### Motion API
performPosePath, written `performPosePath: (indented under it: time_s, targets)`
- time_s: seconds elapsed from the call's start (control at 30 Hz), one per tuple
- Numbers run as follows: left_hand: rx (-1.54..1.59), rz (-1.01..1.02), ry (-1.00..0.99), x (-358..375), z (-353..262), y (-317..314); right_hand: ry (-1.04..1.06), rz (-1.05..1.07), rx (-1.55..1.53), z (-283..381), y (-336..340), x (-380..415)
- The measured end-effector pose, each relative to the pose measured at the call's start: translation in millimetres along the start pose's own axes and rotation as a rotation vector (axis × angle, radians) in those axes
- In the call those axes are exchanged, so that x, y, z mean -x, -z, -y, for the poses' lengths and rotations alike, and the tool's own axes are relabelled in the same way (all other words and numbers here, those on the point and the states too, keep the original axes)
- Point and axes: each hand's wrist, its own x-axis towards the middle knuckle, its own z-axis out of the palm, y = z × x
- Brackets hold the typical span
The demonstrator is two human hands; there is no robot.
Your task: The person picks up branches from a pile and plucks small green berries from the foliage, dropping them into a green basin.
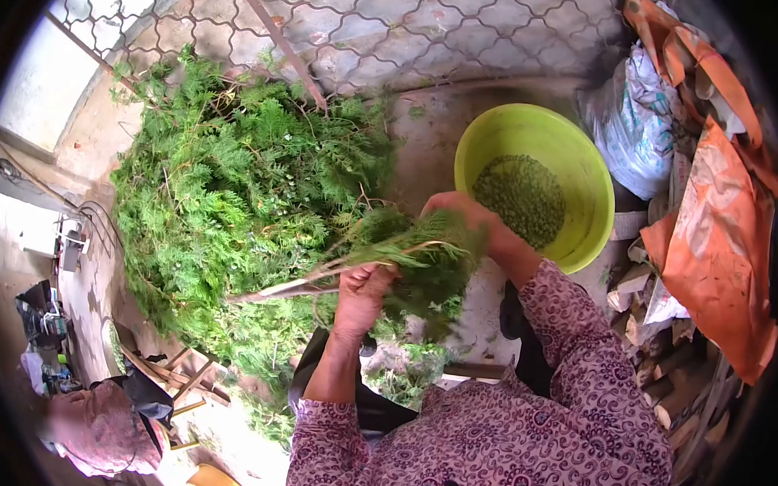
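the leafy branch (311,286) is up in the air over the near side of the big green pile (227,175), woody ends angled toward the floor's left edge. left hand (362,294) has a closed grip round the stems; right hand (462,210) is at the leafy end, blurry, so can't tell how far that grip is open or what it's got.

imo pin those stems firmly, work the leafy end in small sections, and stay near the yellow-green basin (592,195) so loose bits land in with the small green pieces (521,197). it sits toward the floor's (429,114) far right corner.

plastic bag (641,128) past it has blue print, unreadable to me. can't make out any brand on the orange sack (719,231) either.
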Motion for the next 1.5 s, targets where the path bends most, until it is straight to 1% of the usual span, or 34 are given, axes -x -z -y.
performPosePath:
  time_s: [0.03,0.1,0.13,0.17,0.2,0.23,0.3,0.33,0.37,0.43,0.47,0.53,0.57,0.63,0.73,0.77,0.8,0.83,0.87,0.9,0.93,0.97,1.0,1.03,1.07,1.1,1.13,1.17,1.23,1.27,1.3,1.4,1.47,1.5]
  targets:
    - [0.007,-0.012,-0.006,-2.8,5.2,4.1,0.004,0.015,0.003,24.5,7.3,-6.4]
    - [0.101,-0.124,0.049,-6.0,11.4,12.9,-0.534,0.141,-0.795,72.7,19.9,-8.3]
    - [0.154,-0.129,0.021,-3.1,4.6,9.0,-0.534,0.140,-0.799,77.7,13.9,-4.2]
    - [0.152,-0.128,0.021,-1.6,5.7,12.3,-0.295,0.125,-0.480,83.0,6.9,1.7]
    - [0.262,-0.095,0.117,0.1,8.3,18.9,-0.056,0.107,-0.159,85.7,3.0,5.0]
    - [0.373,-0.063,0.212,-0.3,11.2,25.1,-0.053,0.107,-0.159,82.7,2.0,6.6]
    - [0.337,-0.092,0.252,-4.8,13.2,25.6,0.373,0.147,0.144,70.6,-2.3,8.7]
    - [0.275,-0.177,0.214,-6.2,10.8,19.3,0.321,0.227,0.154,66.2,-11.2,2.8]
    - [0.212,-0.261,0.177,-6.9,9.5,15.9,0.323,0.227,0.152,66.0,-14.6,5.9]
    - [0.256,-0.223,0.146,-7.5,15.2,20.3,-0.510,0.256,-1.153,99.1,-12.2,3.9]
    - [0.261,-0.253,0.119,-9.6,16.3,17.1,-0.509,0.254,-1.155,98.3,-12.6,3.0]
    - [0.267,-0.281,0.094,-11.5,19.6,15.0,-0.447,0.289,-0.866,93.4,-12.0,2.3]
    - [0.253,-0.261,0.116,-10.8,22.6,17.8,-0.450,0.287,-0.869,88.5,-15.0,2.6]
    - [0.239,-0.237,0.135,-11.6,24.6,21.2,-0.510,0.191,-0.990,82.7,-19.2,-1.4]
    - [0.299,-0.200,0.168,-8.5,23.2,21.2,-0.525,0.199,-0.959,100.9,-20.2,-2.4]
    - [0.407,-0.203,0.185,-6.9,21.7,18.3,-0.527,0.201,-0.961,97.6,-25.6,-2.0]
    - [0.515,-0.206,0.202,-5.3,19.8,15.7,-0.464,0.218,-0.817,93.0,-32.2,-1.9]
    - [0.516,-0.208,0.202,-5.2,18.7,14.4,-0.398,0.233,-0.672,90.5,-36.2,-2.1]
    - [0.458,-0.241,0.246,-6.1,17.7,13.3,-0.399,0.234,-0.671,89.8,-37.1,-1.1]
    - [0.400,-0.273,0.291,-6.8,17.7,12.3,-0.370,0.189,-0.635,95.4,-35.4,-1.6]
    - [0.401,-0.274,0.291,-7.6,18.4,10.8,-0.342,0.145,-0.599,100.3,-33.8,-2.4]
    - [0.435,-0.309,0.274,-8.1,19.2,9.3,-0.342,0.146,-0.600,104.0,-32.6,-3.7]
    - [0.468,-0.345,0.258,-8.3,19.6,8.9,-0.344,0.116,-0.514,107.1,-31.6,-5.0]
    - [0.468,-0.349,0.261,-8.1,21.1,10.4,-0.346,0.086,-0.429,108.1,-31.6,-5.4]
    - [0.424,-0.364,0.260,-7.8,23.8,12.6,-0.349,0.089,-0.431,107.0,-31.5,-4.9]
    - [0.382,-0.379,0.260,-7.1,24.8,13.1,-0.272,0.106,-0.189,105.5,-31.2,-3.9]
    - [0.508,-0.431,0.315,-6.1,18.7,9.6,-0.191,0.123,0.053,104.4,-31.0,-3.0]
    - [0.510,-0.435,0.319,-7.1,23.3,13.0,-0.195,0.126,0.050,105.4,-31.3,-2.7]
    - [0.388,-0.352,0.214,-10.5,19.4,12.4,-0.094,0.093,0.056,108.3,-32.7,-1.1]
    - [0.413,-0.419,0.262,-5.5,16.7,8.8,-0.099,0.095,0.051,106.8,-33.5,-0.3]
    - [0.412,-0.421,0.268,-6.0,17.4,7.8,-0.114,0.129,0.059,104.2,-33.8,-0.2]
    - [0.348,-0.443,0.269,-9.4,14.0,3.1,-0.124,0.176,0.039,93.2,-39.5,2.0]
    - [0.352,-0.518,0.247,-8.5,2.3,-3.8,-0.121,0.192,0.007,89.6,-41.3,3.7]
    - [0.351,-0.520,0.248,-8.9,8.0,1.9,-0.106,0.204,0.001,91.7,-39.7,3.3]
